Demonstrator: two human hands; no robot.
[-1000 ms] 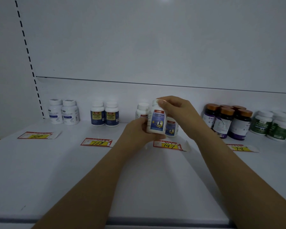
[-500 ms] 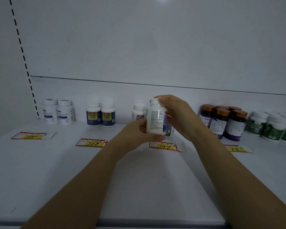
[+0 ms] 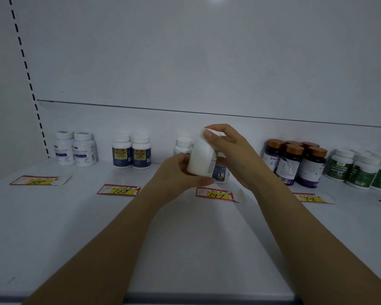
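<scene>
Item: white bottle (image 3: pixel 199 157), one, held above the shelf (image 3: pixel 185 238) at frame centre, blank side forward. Body is clasped by the left hand (image 3: pixel 174 172); the cap is pinched by the right hand (image 3: pixel 231 150). Lifted for inspection; reshelving is judged outstanding. Shelved at left: two white-labelled bottles (image 3: pixel 75 148), two blue-labelled bottles (image 3: pixel 131 154). Price tags (image 3: pixel 216 194): five.

White pill bottle (image 3: pixel 200 158), tilted, above shelf

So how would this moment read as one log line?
left hand: holds white bottle low | right hand: grips its top | bottle: off shelf, blank side to camera
</scene>
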